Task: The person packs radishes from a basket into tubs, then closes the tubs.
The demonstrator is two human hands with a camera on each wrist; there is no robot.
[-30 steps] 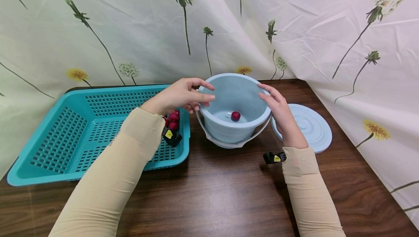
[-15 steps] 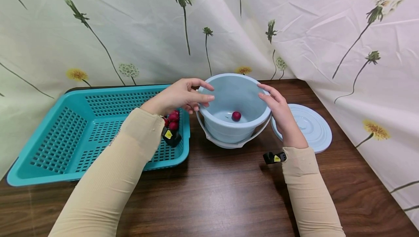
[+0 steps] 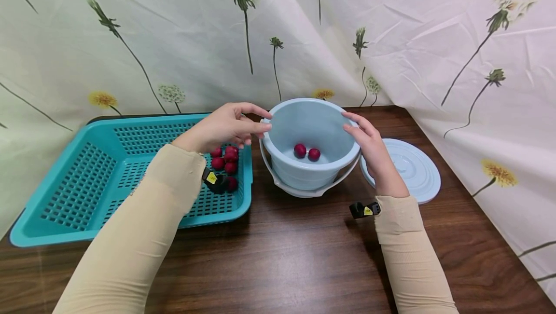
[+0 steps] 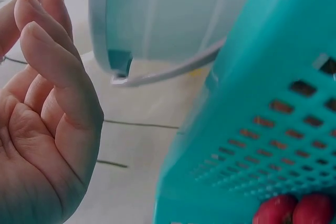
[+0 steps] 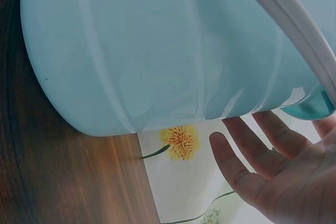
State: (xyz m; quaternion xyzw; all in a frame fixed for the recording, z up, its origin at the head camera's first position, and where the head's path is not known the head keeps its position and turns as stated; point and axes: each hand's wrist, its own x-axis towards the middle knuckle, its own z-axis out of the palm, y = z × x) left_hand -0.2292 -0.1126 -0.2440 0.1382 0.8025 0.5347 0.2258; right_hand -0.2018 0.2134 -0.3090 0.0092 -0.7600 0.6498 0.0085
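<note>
Hanging along the far and right sides, a white cloth printed with dandelions (image 3: pixel 182 39) borders a dark brown wood-grain table (image 3: pixel 282 256). On the left sits a rectangular turquoise plastic basket with slotted walls (image 3: pixel 246 174). To its right, between the two hands, stands a round light-blue plastic bucket (image 3: pixel 299 176), its pale grey handle (image 5: pixel 294 19) lowered on the near side. A round light-blue lid (image 3: pixel 410 169) lies farther right. The left hand (image 3: pixel 217 128) has its fingers loosely apart at the bucket's left rim; contact is unclear. The right hand (image 3: pixel 369 147) grips the right rim. Two small dark red balls (image 3: pixel 299 150) lie inside; more red balls (image 3: pixel 230 155) lie in the basket's right end.
</note>
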